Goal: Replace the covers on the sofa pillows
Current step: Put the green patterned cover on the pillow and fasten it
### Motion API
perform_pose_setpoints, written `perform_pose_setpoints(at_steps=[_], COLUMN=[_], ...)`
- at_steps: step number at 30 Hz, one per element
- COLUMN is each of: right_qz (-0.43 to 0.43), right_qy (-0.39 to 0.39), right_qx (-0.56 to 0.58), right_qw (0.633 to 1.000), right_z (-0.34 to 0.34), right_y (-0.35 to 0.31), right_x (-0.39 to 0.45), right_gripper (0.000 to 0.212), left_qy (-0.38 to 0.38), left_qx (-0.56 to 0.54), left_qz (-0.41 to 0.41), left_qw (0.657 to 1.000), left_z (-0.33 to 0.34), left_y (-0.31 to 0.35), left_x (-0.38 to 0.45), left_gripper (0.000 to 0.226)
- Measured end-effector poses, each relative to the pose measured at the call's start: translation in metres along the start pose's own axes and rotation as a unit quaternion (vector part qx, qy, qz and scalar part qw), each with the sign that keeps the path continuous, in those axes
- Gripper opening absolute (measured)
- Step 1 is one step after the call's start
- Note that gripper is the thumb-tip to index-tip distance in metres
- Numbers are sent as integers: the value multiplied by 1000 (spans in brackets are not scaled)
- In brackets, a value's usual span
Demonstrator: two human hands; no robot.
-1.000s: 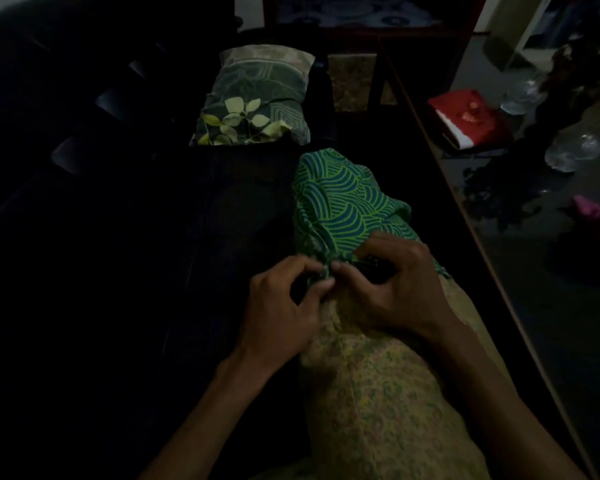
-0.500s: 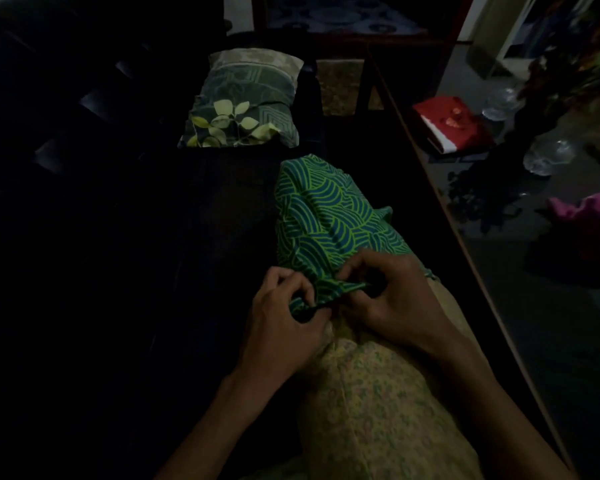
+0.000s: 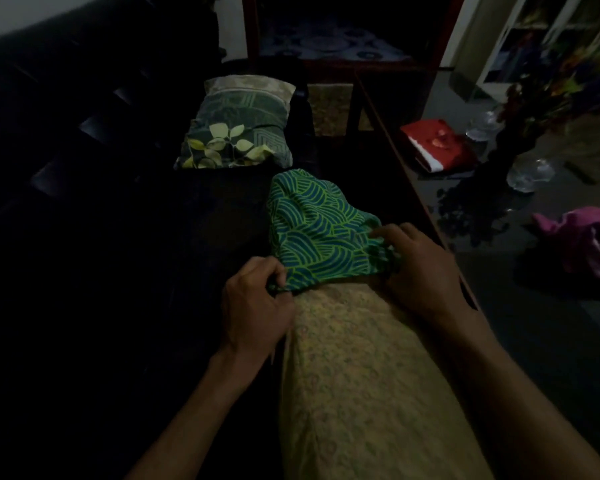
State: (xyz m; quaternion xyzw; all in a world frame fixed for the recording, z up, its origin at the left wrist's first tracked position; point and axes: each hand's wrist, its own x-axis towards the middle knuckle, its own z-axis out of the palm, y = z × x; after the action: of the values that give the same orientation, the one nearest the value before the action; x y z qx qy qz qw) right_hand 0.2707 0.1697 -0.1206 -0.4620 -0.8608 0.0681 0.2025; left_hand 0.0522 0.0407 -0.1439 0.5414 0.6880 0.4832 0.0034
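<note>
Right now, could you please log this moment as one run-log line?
left hand: grips green cover hem | right hand: grips hem opposite | yellow pillow: far end covered | step: pulling cover on

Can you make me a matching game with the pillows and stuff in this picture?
Things:
1. green wavy cover
2. yellow flowery pillow
3. leafy pillow
4. pink cloth

Where or how:
A. lying alone at the far end of the dark sofa
B. crumpled on the floor to the right
C. gripped at its edge by both the left hand and the right hand
D. its near part bare, its far end under the cover

Pairs: 1-C, 2-D, 3-A, 4-B
</note>
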Motion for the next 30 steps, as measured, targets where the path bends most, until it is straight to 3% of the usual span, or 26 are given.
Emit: perform_pose_setpoints(at_steps=[2, 4, 8, 12, 15, 18, 21, 23, 26, 30], right_qz=[69, 80, -12, -38, 12, 96, 204, 239, 208, 80], right_qy=[-38, -52, 13, 3, 23, 71, 51, 38, 69, 73], right_qx=[7, 35, 36, 84, 108, 80, 78, 113, 179, 258], right_qw=[997, 995, 999, 996, 994, 990, 974, 964, 959, 960], right_z=[-3, -9, -13, 11, 27, 35, 42, 42, 27, 17], right_y=[13, 11, -36, -52, -39, -19, 6, 11, 4, -17], right_x=[2, -5, -49, -64, -48, -35, -30, -28, -36, -72], right_gripper=[57, 51, 42, 37, 35, 31, 34, 31, 23, 23], left_qy=[12, 25, 27, -63, -99, -98, -137, -148, -104, -79], left_qx=[1, 8, 48, 97, 114, 101, 55, 18, -16, -4], left_qz=[11, 1, -77, -125, -126, -49, 35, 30, 3, -21], left_qw=[1000, 1000, 996, 985, 980, 989, 988, 988, 994, 997], left_z=[-6, -12, -30, -44, -41, -36, -30, -23, -35, -78], left_y=[-10, -23, -60, -93, -92, -76, -65, -57, -48, -73], left_x=[10, 20, 14, -19, -30, -32, -23, -13, -4, -16], left_gripper=[27, 24, 30, 34, 34, 39, 41, 28, 14, 10])
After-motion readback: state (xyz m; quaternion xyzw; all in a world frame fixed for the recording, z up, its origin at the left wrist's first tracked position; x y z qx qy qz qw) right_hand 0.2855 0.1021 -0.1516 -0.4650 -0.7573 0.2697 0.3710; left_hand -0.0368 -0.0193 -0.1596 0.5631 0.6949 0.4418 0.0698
